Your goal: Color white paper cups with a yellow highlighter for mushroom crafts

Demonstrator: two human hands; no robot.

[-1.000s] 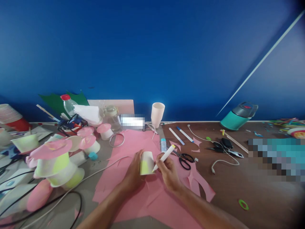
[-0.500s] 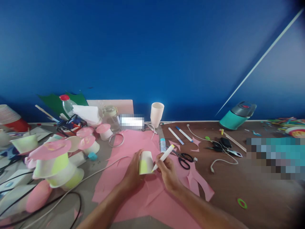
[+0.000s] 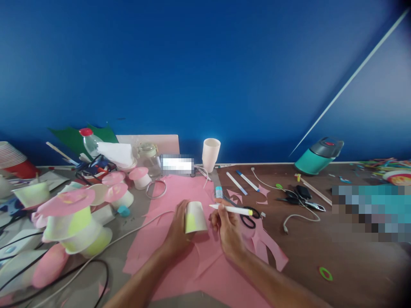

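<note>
While the left hand [image 3: 178,231] clasps the partly yellow paper cup [image 3: 196,217] over the pink paper [image 3: 180,278], the right hand [image 3: 229,233] pinches the marker [image 3: 236,209], now swung nearly level, its tip lifted off the cup's lower edge; colouring seems paused, white areas remaining.

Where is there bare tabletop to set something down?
The brown wooden tabletop is bare between the pink paper sheets and green oval ring, nearer than the white cable plug. The left side is crowded with pink-topped white cups.
</note>
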